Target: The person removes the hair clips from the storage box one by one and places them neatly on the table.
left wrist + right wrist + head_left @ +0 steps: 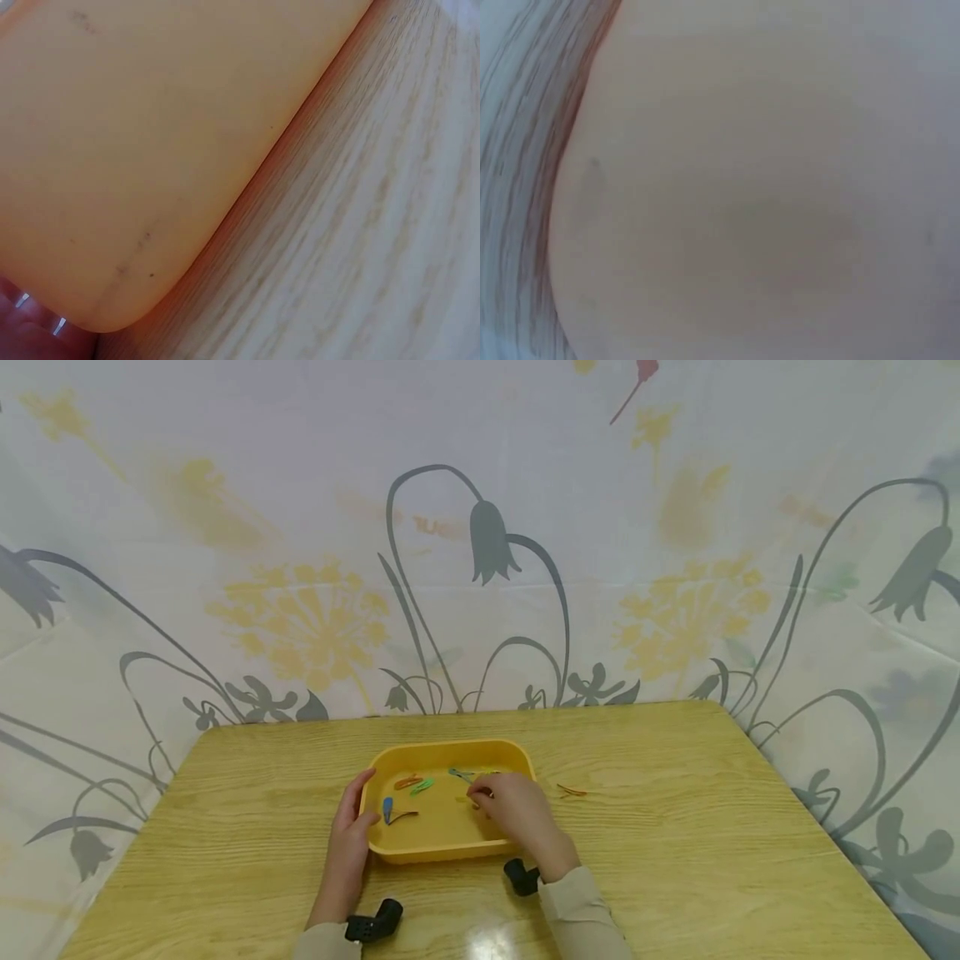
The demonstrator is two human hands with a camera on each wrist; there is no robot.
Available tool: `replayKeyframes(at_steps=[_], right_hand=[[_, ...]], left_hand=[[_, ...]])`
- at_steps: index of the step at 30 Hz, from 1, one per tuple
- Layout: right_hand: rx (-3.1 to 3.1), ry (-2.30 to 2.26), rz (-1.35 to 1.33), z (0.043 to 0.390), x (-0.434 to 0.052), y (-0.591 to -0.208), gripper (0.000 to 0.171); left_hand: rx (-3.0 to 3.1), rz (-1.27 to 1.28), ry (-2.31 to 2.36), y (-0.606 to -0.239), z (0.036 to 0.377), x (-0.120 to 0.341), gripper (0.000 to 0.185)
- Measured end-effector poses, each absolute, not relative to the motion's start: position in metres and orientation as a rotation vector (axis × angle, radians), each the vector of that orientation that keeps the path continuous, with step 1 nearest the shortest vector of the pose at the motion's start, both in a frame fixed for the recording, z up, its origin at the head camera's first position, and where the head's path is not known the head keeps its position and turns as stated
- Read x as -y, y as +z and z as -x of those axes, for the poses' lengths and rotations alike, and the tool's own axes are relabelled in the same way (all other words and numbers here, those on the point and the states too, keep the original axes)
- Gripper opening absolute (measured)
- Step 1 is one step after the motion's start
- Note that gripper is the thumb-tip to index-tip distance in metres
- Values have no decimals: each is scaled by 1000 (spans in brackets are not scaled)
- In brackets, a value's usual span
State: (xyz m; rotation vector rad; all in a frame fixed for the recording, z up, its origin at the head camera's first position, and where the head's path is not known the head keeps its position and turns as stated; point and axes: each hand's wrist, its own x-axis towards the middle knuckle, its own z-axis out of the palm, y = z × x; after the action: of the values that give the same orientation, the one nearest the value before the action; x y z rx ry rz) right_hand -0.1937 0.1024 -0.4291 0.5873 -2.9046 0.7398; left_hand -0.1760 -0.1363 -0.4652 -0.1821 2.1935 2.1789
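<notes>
A shallow yellow tray (431, 837) stands on the table with several snap hair clips in it. My left hand (349, 839) grips its left end, thumb at the rim; in the left wrist view, fingers (34, 334) show beside the tray's outer wall (150, 150). Over the right half of the tray, my right hand (522, 810) pinches a yellow hair clip (461, 799), partly covered by the fingertips. Orange (408, 782) and green (422, 786) clips lie left of centre, a blue clip (387, 810) nearer the left hand, and a teal clip (459, 773) toward the back.
One orange-brown clip (572, 791) lies on the wooden table (675, 827), right of the tray. Behind the table hangs a flower-patterned cloth (480, 635). Each wrist wears a black camera mount. The tray's outer wall (742, 187) fills most of the right wrist view.
</notes>
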Motion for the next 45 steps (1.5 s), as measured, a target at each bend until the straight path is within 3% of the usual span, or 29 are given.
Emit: replayKeyframes(at_steps=[24,45], right_hand=[[2837,968,-432,197,-108,-421,10],[2823,1026,-463,191,-113,-402,13]], left_hand=[[-2188,190,2178,-465,176,136,58],[-2238,108,2191,-466,175,136,58]])
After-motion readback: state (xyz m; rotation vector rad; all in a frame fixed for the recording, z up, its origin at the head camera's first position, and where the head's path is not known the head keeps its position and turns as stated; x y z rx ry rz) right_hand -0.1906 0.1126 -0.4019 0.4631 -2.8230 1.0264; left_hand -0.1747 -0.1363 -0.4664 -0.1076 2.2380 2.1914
